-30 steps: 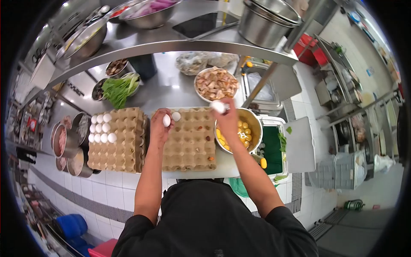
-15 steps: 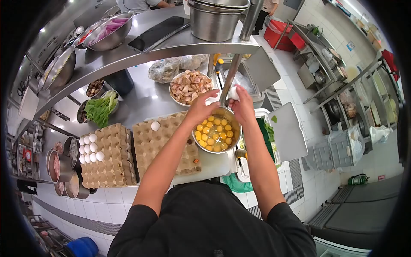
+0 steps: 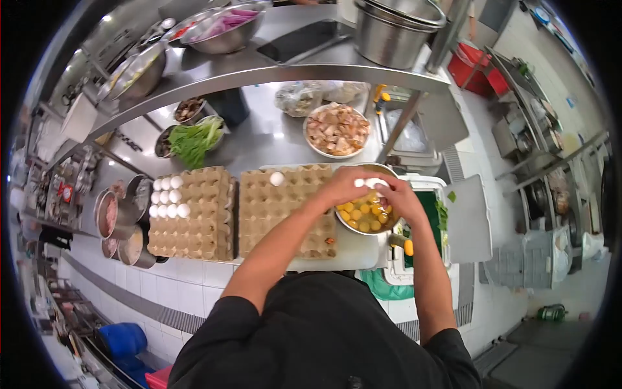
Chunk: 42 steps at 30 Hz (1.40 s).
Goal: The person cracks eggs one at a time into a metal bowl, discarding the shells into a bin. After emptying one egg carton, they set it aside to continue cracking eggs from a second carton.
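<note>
My left hand (image 3: 346, 187) is over a metal bowl (image 3: 341, 220), its fingers closed around a white egg (image 3: 359, 183). Right beside it, my right hand (image 3: 403, 200) holds another white egg (image 3: 376, 183) at its fingertips, and the two hands nearly meet. Whether these shells are whole or cracked is too small to tell. In the bowl lie many raw egg yolks (image 3: 365, 217) in clear white. To the left, a cardboard egg tray (image 3: 285, 214) carries a single egg (image 3: 277, 179). Farther left, stacked trays (image 3: 188, 230) hold several white eggs (image 3: 170, 196).
A bowl of cut raw meat (image 3: 337, 129) stands behind the egg bowl. Leafy greens (image 3: 197, 142) are at the back left. A metal shelf (image 3: 285, 74) crosses overhead, with its post (image 3: 398, 133) behind my hands. An open white container (image 3: 418, 272) with a yellow-handled tool (image 3: 402, 244) is at right.
Both hands have come down and together over the bowl, from raised and apart above its far rim, each still with an egg. The whole view has shifted, so the scene sits farther right.
</note>
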Each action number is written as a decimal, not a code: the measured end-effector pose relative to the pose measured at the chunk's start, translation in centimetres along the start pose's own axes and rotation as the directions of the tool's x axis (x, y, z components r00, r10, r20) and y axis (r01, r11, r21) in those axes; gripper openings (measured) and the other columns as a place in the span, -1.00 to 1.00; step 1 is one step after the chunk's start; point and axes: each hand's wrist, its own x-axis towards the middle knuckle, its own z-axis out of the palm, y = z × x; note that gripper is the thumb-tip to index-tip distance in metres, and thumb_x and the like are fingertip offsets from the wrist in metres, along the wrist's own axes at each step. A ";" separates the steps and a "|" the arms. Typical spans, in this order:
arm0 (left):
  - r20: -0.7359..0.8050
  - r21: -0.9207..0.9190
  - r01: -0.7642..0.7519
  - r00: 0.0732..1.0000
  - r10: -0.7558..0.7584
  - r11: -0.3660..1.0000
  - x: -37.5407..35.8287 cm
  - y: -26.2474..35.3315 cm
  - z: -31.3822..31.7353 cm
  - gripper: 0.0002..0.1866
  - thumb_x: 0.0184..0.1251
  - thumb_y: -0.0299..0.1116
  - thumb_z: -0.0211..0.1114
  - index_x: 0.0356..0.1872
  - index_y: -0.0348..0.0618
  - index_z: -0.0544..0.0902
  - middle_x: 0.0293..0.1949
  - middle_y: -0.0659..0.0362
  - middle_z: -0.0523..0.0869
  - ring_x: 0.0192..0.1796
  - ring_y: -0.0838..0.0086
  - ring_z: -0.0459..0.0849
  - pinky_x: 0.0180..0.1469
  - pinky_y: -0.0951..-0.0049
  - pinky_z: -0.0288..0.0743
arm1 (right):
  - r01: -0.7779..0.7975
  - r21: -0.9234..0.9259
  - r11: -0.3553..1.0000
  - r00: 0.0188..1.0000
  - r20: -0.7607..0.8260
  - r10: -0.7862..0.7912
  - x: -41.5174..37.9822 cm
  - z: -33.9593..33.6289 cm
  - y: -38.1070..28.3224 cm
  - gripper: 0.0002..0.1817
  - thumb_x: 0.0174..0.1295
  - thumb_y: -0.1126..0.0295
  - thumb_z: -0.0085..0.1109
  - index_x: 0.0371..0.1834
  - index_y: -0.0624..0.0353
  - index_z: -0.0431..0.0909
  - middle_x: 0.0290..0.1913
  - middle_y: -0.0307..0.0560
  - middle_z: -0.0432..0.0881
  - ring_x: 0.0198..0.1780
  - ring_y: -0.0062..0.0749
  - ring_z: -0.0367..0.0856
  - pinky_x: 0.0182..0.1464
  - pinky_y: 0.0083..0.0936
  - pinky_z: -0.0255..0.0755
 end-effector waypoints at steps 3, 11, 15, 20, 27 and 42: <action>0.063 0.100 -0.104 0.993 0.098 0.990 0.0 0.4 -0.2 -0.51 0.14 -0.39 0.29 0.19 -0.02 0.67 0.08 0.03 0.74 0.12 0.09 0.69 0.21 0.21 0.54 | -0.031 -0.205 0.978 0.986 -0.166 -0.004 -0.9 0.0 -0.2 -0.49 0.29 0.18 0.37 0.25 0.19 0.60 -0.37 -0.30 0.60 -0.44 -0.66 0.51 -0.39 -0.61 0.46; -0.040 -0.226 0.069 0.996 -0.081 0.972 4.1 5.0 4.1 -0.34 0.42 -0.05 0.31 0.46 -0.04 0.39 0.25 0.09 0.61 0.21 0.35 0.61 0.32 0.30 0.41 | -0.122 -0.703 0.701 0.716 -0.551 -0.428 -4.6 -6.9 1.3 -0.43 0.37 0.11 0.22 0.30 0.29 0.49 -0.02 0.21 0.68 -0.02 -0.07 0.69 0.05 -0.31 0.54; 0.210 -0.922 0.267 0.953 -0.217 0.280 5.0 4.2 5.4 -0.14 0.52 0.28 0.01 0.60 -0.06 0.06 0.53 0.07 0.22 0.35 0.33 0.45 0.42 0.27 0.27 | 0.115 -0.449 0.886 0.857 -0.406 -0.317 -4.0 -2.1 -1.5 -0.42 0.34 0.19 0.25 0.37 0.20 0.43 0.30 0.15 0.55 0.30 0.05 0.53 0.29 -0.22 0.41; 0.101 -0.873 0.231 0.948 -0.303 0.430 4.7 3.4 3.9 -0.15 0.50 0.26 0.06 0.61 -0.03 0.07 0.52 0.03 0.25 0.37 0.32 0.40 0.43 0.26 0.26 | 0.259 -0.188 0.947 0.677 -0.664 -0.317 3.4 -2.0 0.7 -0.59 0.45 0.22 0.11 0.24 0.21 0.45 0.01 0.04 0.64 -0.02 -0.12 0.63 0.03 -0.29 0.51; -0.030 -0.668 0.281 0.915 -0.402 0.689 3.7 0.7 1.9 -0.31 0.50 0.03 0.22 0.52 -0.05 0.31 0.35 0.08 0.46 0.17 0.32 0.58 0.13 0.29 0.53 | 0.320 0.466 0.825 0.694 -0.708 0.131 9.6 -2.4 0.3 -0.62 0.49 0.16 0.06 0.24 0.09 0.41 -0.22 -0.18 0.53 -0.47 -0.55 0.43 -0.46 -0.54 0.38; 0.019 -0.110 0.173 0.985 -0.172 0.979 1.6 -0.2 0.1 -0.56 0.19 -0.50 0.37 0.15 -0.20 0.66 -0.24 0.20 0.77 -0.27 0.61 0.70 -0.18 0.53 0.59 | 0.020 0.371 0.928 0.994 -0.106 0.021 2.8 0.7 1.5 -0.63 0.52 0.15 0.10 0.12 0.23 0.64 -0.39 -0.32 0.59 -0.51 -0.69 0.49 -0.49 -0.66 0.46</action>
